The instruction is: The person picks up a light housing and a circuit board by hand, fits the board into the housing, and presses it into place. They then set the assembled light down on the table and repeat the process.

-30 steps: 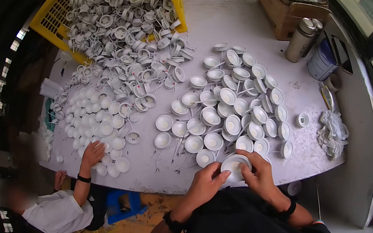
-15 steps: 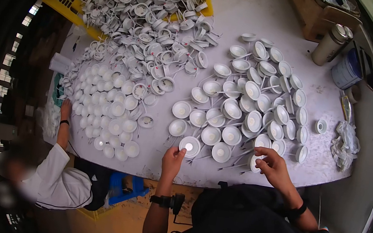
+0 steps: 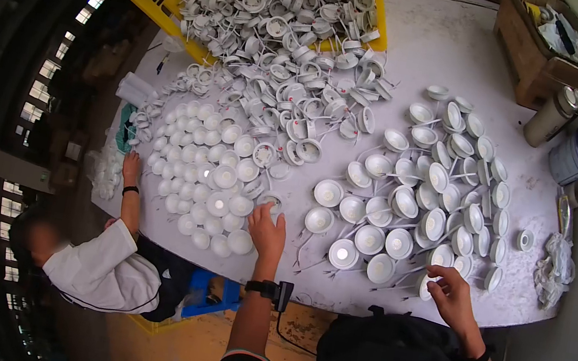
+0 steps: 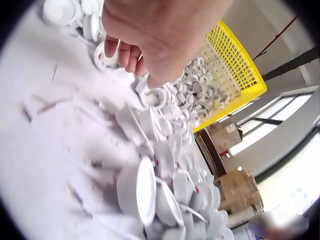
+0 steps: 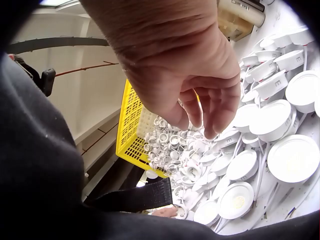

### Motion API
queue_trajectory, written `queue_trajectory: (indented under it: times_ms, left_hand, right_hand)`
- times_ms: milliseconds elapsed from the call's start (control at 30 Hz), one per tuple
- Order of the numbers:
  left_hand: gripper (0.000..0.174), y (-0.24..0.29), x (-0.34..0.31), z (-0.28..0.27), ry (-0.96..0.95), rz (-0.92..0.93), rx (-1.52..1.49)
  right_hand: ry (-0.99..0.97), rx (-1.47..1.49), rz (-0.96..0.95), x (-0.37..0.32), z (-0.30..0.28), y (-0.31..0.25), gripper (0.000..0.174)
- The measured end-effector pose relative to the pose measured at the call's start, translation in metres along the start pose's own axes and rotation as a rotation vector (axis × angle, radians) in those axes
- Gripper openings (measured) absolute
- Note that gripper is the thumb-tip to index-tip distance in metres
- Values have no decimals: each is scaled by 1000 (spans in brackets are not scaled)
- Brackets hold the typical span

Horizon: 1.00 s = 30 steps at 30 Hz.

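My left hand [image 3: 267, 234] reaches over a round white lamp housing [image 3: 270, 201] at the right edge of a cluster of white dish-shaped covers [image 3: 194, 164]. In the left wrist view its fingers hang loosely bent, fingertips right at the ring of that housing [image 4: 102, 59]. My right hand [image 3: 453, 296] hovers at the front of a group of white downlights [image 3: 399, 243] with wires, fingers loosely curled and holding nothing. One downlight [image 3: 426, 287] lies beside its fingertips, partly hidden.
A yellow crate [image 3: 382, 24] spills a heap of housings [image 3: 279, 56] onto the table. Another person's hand [image 3: 131, 168] is at the left edge. Along the right stand a cardboard box [image 3: 544, 74], a metal flask [image 3: 550, 117], a blue can [image 3: 572, 157] and a plastic bag [image 3: 555, 271].
Both hands held a downlight between them; the left hand then set it down at the front of the group. Since then the left hand has moved left to the housing; the head view has swung left.
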<state>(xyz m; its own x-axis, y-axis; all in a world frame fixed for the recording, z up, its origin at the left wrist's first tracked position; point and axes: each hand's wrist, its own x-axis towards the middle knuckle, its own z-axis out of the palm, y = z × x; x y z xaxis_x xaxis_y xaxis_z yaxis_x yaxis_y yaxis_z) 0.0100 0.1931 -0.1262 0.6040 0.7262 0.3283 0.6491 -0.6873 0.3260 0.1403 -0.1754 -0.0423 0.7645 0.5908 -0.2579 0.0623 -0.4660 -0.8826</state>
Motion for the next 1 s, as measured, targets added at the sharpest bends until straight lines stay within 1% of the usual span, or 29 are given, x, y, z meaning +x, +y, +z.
queue_trajectory:
  times_ms: [33, 100, 133, 200, 233, 300, 333, 400, 433, 500, 533, 567, 600, 633, 700, 733, 767, 800, 833, 900, 933, 967, 1000]
  left_hand:
    - [33, -5, 16, 0, 5, -1, -5]
    - [30, -18, 43, 4, -61, 148, 173]
    - [30, -27, 52, 9, -54, 146, 170]
    - [25, -35, 65, 17, -395, 164, 365]
    - [25, -34, 68, 17, -392, 165, 362]
    - [21, -28, 71, 12, -513, 189, 352]
    - [21, -22, 69, 7, -515, 195, 352]
    - [20, -5, 63, -7, -533, 47, -34]
    - [20, 10, 58, -21, -543, 59, -38]
    - [20, 50, 45, -60, -554, -167, -517]
    - [20, 68, 36, -76, -570, -152, -526]
    - [20, 86, 24, -92, -621, -172, -739]
    - [20, 102, 12, -105, -672, -200, -953]
    - [20, 118, 1, -116, -694, -196, -961]
    - [19, 145, -23, -128, -622, -98, -910]
    - [19, 157, -35, -126, -641, -91, -919]
    - [20, 169, -46, -123, -585, -93, -990]
    - [22, 178, -54, -122, -527, -93, -1060]
    - [22, 184, -59, -125, -540, -76, -1065]
    - [26, 189, -71, -131, -609, 58, -1101]
    - [30, 185, -76, -133, -716, 23, -1200]
    - [30, 183, -74, -134, -728, 25, -1201]
    - [32, 182, -71, -137, -690, 51, -1203]
  right_hand:
    - [-2, 1, -7, 0, 2, 0, 27]
    - [-9, -6, -14, 1, 4, -4, 26]
    - [-16, -9, -13, 1, 5, -6, 26]
    - [-9, -16, -25, 1, 6, -9, 26]
    - [-4, -18, -33, 0, 6, -10, 25]
    - [10, -15, -38, -1, 4, -12, 25]
    - [22, -10, -40, -2, 3, -13, 24]
    - [24, 4, -46, -4, 0, -17, 24]
    - [24, 14, -54, -5, -2, -20, 23]
    - [29, 40, -41, -7, -3, -23, 22]
    - [-37, 217, -6, -7, -2, -27, 23]
    - [-100, 395, 29, -7, -1, -31, 24]
    - [-162, 445, 4, -7, -1, -37, 27]
    - [-226, 496, -23, -6, 0, -44, 30]
    - [-309, 491, -51, -7, -1, -70, 37]
    - [-332, 478, -46, -9, 2, -80, 40]
    - [-353, 464, -48, -10, 4, -87, 44]
    - [-333, 561, -55, -13, 12, -85, 43]
    - [-312, 563, -57, -14, 11, -81, 43]
    - [-250, 480, -88, -18, 9, -73, 39]
    - [-200, 481, -119, -20, 5, -74, 35]
    - [-191, 483, -113, -20, 0, -72, 35]
    - [-152, 425, -197, -19, -5, -69, 33]
